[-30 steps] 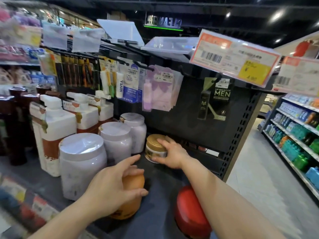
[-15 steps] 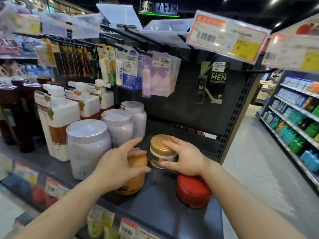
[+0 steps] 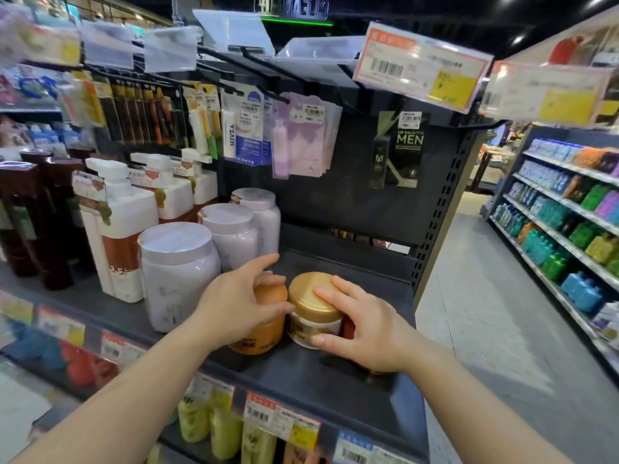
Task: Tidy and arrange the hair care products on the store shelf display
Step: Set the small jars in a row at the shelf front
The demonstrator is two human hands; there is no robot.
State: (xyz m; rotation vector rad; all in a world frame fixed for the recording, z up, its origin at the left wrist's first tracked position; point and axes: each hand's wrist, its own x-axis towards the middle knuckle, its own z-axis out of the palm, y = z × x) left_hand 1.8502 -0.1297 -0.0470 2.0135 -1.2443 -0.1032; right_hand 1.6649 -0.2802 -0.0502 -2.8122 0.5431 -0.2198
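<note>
On the shelf (image 3: 335,380), the right hand (image 3: 365,333) grips the gold-lidded jar (image 3: 313,304), fingers curled around its lid; the left hand (image 3: 234,306) cups the orange jar (image 3: 264,333). Both look rigid, smooth, moderately heavy; best gripped around the lid.

Dim overhead spots; edges seemingly blurred.

Centre of the frame: three pale lidded tubs (image 3: 179,272) in a row running back, with three white pump bottles (image 3: 115,229) to their left. Lower centre: one orange jar (image 3: 264,329), one gold-lidded jar (image 3: 313,308), one red jar (image 3: 348,328) mostly hidden. Two hands: left hand (image 3: 234,304), right hand (image 3: 365,333).
</note>
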